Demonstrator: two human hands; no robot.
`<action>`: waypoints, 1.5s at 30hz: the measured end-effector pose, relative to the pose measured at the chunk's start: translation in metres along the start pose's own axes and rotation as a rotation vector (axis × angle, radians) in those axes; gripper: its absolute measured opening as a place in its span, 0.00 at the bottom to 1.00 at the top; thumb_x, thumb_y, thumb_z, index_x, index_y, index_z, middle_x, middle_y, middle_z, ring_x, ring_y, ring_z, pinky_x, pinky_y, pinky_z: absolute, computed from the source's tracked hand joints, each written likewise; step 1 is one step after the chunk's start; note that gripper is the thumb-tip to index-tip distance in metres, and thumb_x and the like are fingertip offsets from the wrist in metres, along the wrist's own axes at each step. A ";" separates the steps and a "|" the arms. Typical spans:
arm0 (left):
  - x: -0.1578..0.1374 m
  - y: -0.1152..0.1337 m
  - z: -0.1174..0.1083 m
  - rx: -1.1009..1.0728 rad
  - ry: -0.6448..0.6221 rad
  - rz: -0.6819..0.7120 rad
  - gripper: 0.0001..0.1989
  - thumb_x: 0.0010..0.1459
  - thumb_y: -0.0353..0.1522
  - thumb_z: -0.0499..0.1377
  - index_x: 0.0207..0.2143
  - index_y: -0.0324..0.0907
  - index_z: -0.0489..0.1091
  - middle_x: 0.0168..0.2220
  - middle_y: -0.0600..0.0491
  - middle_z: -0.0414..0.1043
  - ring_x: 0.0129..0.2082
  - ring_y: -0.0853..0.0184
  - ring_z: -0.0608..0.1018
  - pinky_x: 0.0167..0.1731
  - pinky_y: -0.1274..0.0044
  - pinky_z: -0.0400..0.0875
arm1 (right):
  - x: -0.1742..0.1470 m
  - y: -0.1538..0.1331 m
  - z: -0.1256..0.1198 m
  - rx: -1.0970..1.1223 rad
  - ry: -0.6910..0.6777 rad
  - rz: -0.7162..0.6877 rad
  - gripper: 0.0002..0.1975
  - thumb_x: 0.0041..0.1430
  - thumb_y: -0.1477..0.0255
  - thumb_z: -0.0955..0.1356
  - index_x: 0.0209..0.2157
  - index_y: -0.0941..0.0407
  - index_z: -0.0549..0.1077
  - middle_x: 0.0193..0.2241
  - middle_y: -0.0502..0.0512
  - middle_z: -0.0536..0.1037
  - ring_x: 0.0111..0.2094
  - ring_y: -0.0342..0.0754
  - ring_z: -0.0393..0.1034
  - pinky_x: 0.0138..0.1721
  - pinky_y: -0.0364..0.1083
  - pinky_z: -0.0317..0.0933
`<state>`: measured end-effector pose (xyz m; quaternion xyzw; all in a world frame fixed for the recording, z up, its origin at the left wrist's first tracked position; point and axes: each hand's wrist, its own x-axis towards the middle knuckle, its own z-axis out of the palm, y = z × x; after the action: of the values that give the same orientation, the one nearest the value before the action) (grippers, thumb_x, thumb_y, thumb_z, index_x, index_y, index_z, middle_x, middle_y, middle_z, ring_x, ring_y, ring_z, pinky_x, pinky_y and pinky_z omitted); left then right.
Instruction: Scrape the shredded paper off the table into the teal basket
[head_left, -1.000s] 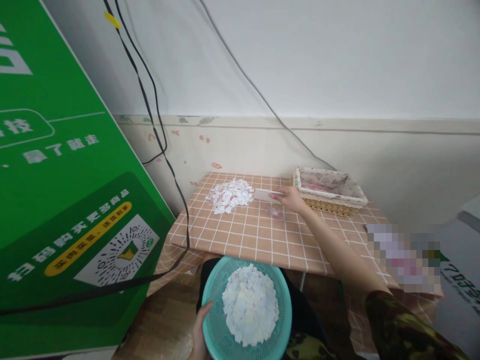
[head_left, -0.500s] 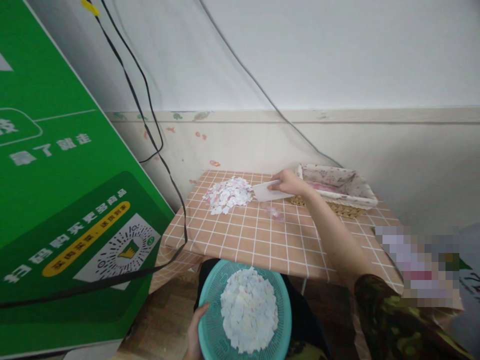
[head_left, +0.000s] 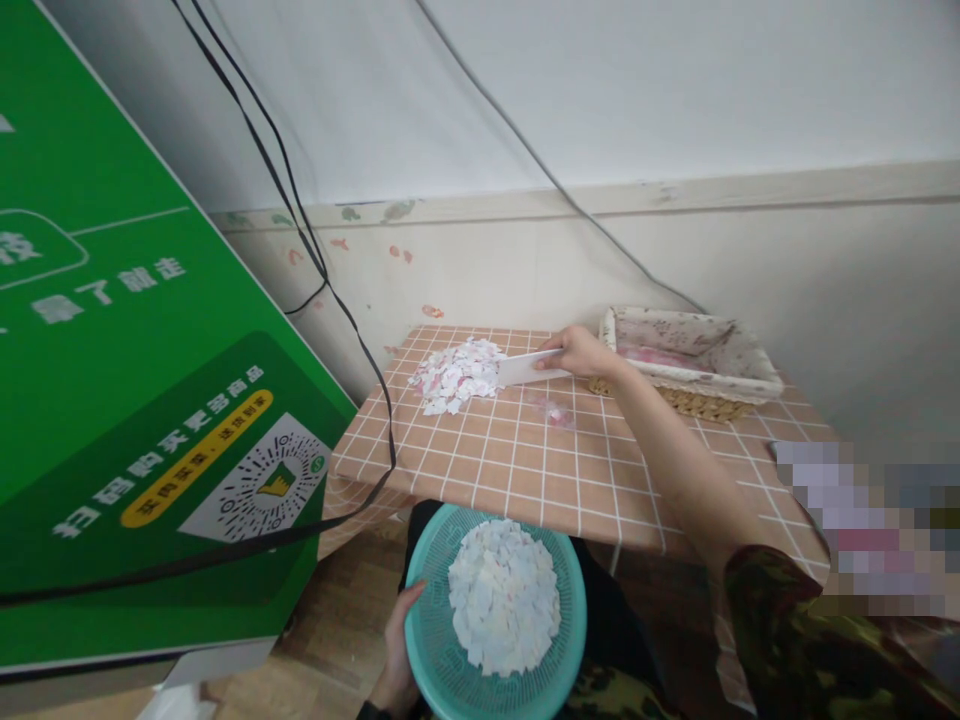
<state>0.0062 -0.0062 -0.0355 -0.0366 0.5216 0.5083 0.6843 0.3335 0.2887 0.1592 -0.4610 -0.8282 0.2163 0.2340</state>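
My left hand (head_left: 397,645) grips the left rim of a round turquoise plastic colander (head_left: 568,600), which sits at my lap below the table's front edge. A heap of small white paper scraps (head_left: 504,597) lies in it. Out over the table, my right hand (head_left: 581,353) pinches a flat white card (head_left: 523,369), tilted on its edge. The card's left end touches a pile of white and pinkish scraps (head_left: 459,377) near the back of the table. Below the card lies a small clear plastic bag (head_left: 556,414) with something pinkish in it.
A lined wicker basket (head_left: 701,402) with pink contents stands right of my right hand on the checked tablecloth (head_left: 480,470). A large green sign (head_left: 135,400) leans at left, with a black cable (head_left: 375,350) hanging before it. Pixelated items occupy the right edge.
The white card has tipped more upright, and its left end now meets the scrap pile. My left hand still holds the colander. The view has shifted slightly.
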 end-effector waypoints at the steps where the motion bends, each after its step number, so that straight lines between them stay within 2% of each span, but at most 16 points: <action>1: 0.000 0.000 0.000 -0.002 0.007 0.008 0.10 0.44 0.34 0.62 0.28 0.36 0.76 0.25 0.48 0.79 0.29 0.53 0.79 0.33 0.63 0.73 | 0.001 0.000 0.001 -0.007 0.011 0.005 0.12 0.48 0.67 0.69 0.33 0.59 0.79 0.25 0.53 0.78 0.26 0.43 0.67 0.27 0.42 0.58; 10: -0.002 0.002 0.001 -0.026 0.036 0.009 0.09 0.45 0.32 0.61 0.29 0.35 0.76 0.26 0.47 0.79 0.32 0.53 0.80 0.35 0.65 0.73 | -0.001 -0.004 0.001 0.004 0.005 0.045 0.13 0.48 0.66 0.69 0.32 0.60 0.79 0.22 0.51 0.75 0.24 0.42 0.65 0.24 0.41 0.56; 16: 0.000 0.000 -0.001 -0.030 0.042 0.011 0.10 0.45 0.33 0.61 0.30 0.35 0.76 0.26 0.46 0.79 0.31 0.54 0.80 0.35 0.65 0.73 | 0.002 -0.001 0.004 -0.002 0.032 0.028 0.13 0.49 0.66 0.69 0.33 0.60 0.79 0.26 0.54 0.78 0.27 0.45 0.68 0.28 0.42 0.59; 23: 0.000 0.001 -0.001 -0.026 0.024 0.001 0.10 0.45 0.33 0.62 0.29 0.35 0.76 0.26 0.47 0.79 0.31 0.53 0.80 0.34 0.65 0.74 | 0.003 -0.004 0.010 0.090 -0.027 0.025 0.13 0.49 0.67 0.69 0.35 0.60 0.79 0.28 0.55 0.79 0.28 0.45 0.69 0.30 0.43 0.60; 28: -0.001 0.001 0.000 -0.032 0.025 -0.001 0.09 0.44 0.33 0.61 0.28 0.36 0.76 0.26 0.46 0.79 0.31 0.53 0.80 0.35 0.63 0.74 | 0.002 -0.002 0.009 0.110 -0.055 0.066 0.14 0.47 0.66 0.70 0.33 0.61 0.79 0.25 0.54 0.78 0.26 0.44 0.67 0.26 0.42 0.59; 38: 0.003 0.000 -0.006 -0.039 0.011 -0.020 0.10 0.46 0.33 0.61 0.29 0.34 0.76 0.27 0.46 0.79 0.32 0.54 0.80 0.35 0.65 0.74 | 0.003 0.004 0.008 0.061 0.048 0.081 0.15 0.47 0.65 0.70 0.31 0.63 0.79 0.22 0.54 0.75 0.23 0.43 0.64 0.22 0.42 0.55; 45: 0.002 0.001 -0.005 -0.024 0.021 -0.009 0.11 0.46 0.34 0.61 0.29 0.34 0.76 0.27 0.45 0.79 0.33 0.53 0.80 0.36 0.65 0.74 | 0.005 -0.002 0.010 0.025 0.078 0.071 0.13 0.47 0.67 0.69 0.31 0.63 0.79 0.23 0.55 0.76 0.25 0.45 0.66 0.25 0.42 0.57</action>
<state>0.0023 -0.0075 -0.0387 -0.0526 0.5223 0.5111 0.6806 0.3240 0.2901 0.1537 -0.4951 -0.7989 0.2165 0.2642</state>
